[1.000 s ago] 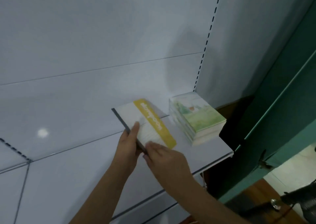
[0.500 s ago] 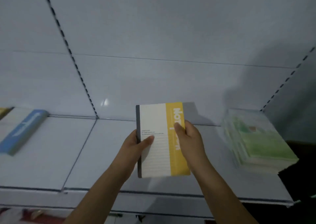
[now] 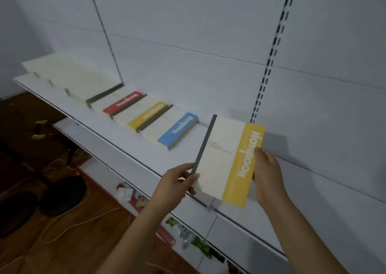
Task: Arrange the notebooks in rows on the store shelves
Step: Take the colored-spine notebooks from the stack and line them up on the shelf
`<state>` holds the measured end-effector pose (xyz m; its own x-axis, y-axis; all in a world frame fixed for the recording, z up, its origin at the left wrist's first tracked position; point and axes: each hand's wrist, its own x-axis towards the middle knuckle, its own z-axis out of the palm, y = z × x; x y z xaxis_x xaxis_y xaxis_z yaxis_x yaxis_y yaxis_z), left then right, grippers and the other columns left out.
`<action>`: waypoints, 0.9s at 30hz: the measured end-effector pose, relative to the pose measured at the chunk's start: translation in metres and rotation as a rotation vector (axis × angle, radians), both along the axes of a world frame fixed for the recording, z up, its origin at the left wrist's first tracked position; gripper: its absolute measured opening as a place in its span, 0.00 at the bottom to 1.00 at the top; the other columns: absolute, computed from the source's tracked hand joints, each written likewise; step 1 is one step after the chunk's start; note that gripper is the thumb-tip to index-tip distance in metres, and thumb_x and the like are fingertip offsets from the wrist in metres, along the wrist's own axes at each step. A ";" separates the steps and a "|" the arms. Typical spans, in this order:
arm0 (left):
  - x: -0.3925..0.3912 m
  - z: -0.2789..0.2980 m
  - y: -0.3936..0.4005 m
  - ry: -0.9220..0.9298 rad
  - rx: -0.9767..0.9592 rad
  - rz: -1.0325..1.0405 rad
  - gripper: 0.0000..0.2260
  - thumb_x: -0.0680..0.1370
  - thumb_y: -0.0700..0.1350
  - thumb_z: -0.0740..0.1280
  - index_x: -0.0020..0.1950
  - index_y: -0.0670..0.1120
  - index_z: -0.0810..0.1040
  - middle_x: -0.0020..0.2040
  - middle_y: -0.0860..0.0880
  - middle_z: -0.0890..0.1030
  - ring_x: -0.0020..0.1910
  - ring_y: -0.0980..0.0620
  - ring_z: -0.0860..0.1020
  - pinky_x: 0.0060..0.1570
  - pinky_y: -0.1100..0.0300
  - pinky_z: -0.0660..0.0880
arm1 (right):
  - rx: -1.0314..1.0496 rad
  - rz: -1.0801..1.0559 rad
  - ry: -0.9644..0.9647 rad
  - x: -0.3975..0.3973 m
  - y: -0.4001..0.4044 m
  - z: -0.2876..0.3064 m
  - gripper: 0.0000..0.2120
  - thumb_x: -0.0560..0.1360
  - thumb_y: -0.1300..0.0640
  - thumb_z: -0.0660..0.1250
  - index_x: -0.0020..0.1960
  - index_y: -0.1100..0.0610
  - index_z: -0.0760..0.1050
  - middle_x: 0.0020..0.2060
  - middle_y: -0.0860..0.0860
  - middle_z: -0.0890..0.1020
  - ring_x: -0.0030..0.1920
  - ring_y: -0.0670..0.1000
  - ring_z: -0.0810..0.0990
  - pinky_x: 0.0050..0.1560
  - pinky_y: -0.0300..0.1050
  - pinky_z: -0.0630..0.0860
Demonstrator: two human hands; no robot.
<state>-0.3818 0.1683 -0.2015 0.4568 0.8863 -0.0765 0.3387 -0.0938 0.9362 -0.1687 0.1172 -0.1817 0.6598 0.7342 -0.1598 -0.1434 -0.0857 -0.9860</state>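
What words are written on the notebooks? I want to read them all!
"Notebook": yellow band of the cream notebook held in both hands.
"Notebook": blue-banded notebook on the white shelf, blurry.
Red-banded notebook and yellow-banded notebook: too blurred.
Small print on the held cover: unreadable.

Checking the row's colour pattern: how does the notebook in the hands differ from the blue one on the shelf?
The held notebook has a yellow band; the blue notebook has a blue one. The held notebook is off the shelf, gripped at its edges by the left hand and right hand; the blue notebook lies flat at the row's right end. Both share a cream cover, dark spine and white lettering.
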 end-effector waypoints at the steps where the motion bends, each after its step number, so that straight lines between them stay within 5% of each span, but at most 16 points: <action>1: -0.020 -0.002 0.014 0.002 0.001 0.018 0.12 0.81 0.44 0.67 0.61 0.58 0.80 0.40 0.42 0.82 0.33 0.52 0.82 0.32 0.62 0.73 | -0.015 0.037 -0.025 -0.016 0.016 -0.001 0.13 0.83 0.55 0.58 0.44 0.52 0.78 0.40 0.51 0.82 0.39 0.51 0.79 0.47 0.48 0.75; 5: -0.104 -0.009 0.078 0.043 0.007 0.075 0.14 0.80 0.43 0.67 0.65 0.54 0.79 0.39 0.46 0.81 0.33 0.52 0.81 0.35 0.60 0.77 | -0.082 0.155 -0.102 -0.086 0.082 -0.009 0.11 0.83 0.57 0.58 0.46 0.53 0.77 0.42 0.55 0.82 0.42 0.57 0.81 0.48 0.53 0.79; 9: -0.182 -0.011 0.138 0.184 0.028 -0.008 0.26 0.77 0.45 0.72 0.73 0.58 0.70 0.54 0.54 0.80 0.46 0.56 0.82 0.47 0.63 0.81 | -0.100 0.195 -0.098 -0.151 0.151 -0.009 0.09 0.82 0.60 0.59 0.50 0.56 0.77 0.45 0.56 0.83 0.45 0.56 0.83 0.48 0.54 0.81; 13: -0.229 -0.007 0.192 0.380 0.161 -0.052 0.30 0.76 0.48 0.73 0.75 0.58 0.65 0.58 0.59 0.77 0.49 0.59 0.79 0.46 0.69 0.78 | -0.126 0.235 -0.086 -0.196 0.208 -0.007 0.09 0.82 0.61 0.59 0.47 0.57 0.77 0.43 0.56 0.83 0.42 0.53 0.82 0.43 0.49 0.80; 20: -0.259 0.002 0.296 0.511 0.296 -0.065 0.27 0.78 0.48 0.70 0.76 0.54 0.66 0.67 0.53 0.77 0.57 0.56 0.78 0.59 0.62 0.75 | -0.198 0.337 -0.046 -0.220 0.293 -0.001 0.10 0.81 0.67 0.57 0.48 0.58 0.76 0.43 0.54 0.83 0.47 0.53 0.83 0.53 0.52 0.79; 24: -0.244 0.002 0.352 0.580 0.378 -0.119 0.29 0.79 0.46 0.69 0.78 0.52 0.62 0.69 0.51 0.75 0.61 0.53 0.77 0.62 0.60 0.74 | -0.250 0.320 0.007 -0.212 0.344 -0.002 0.07 0.79 0.61 0.62 0.56 0.58 0.76 0.55 0.59 0.81 0.57 0.57 0.80 0.63 0.54 0.74; 27: -0.227 -0.004 0.380 0.655 0.420 -0.196 0.32 0.79 0.47 0.69 0.79 0.53 0.59 0.73 0.52 0.70 0.68 0.51 0.73 0.67 0.57 0.70 | -0.238 0.321 0.238 -0.209 0.369 -0.008 0.12 0.80 0.61 0.63 0.63 0.59 0.74 0.58 0.55 0.81 0.57 0.54 0.79 0.55 0.45 0.73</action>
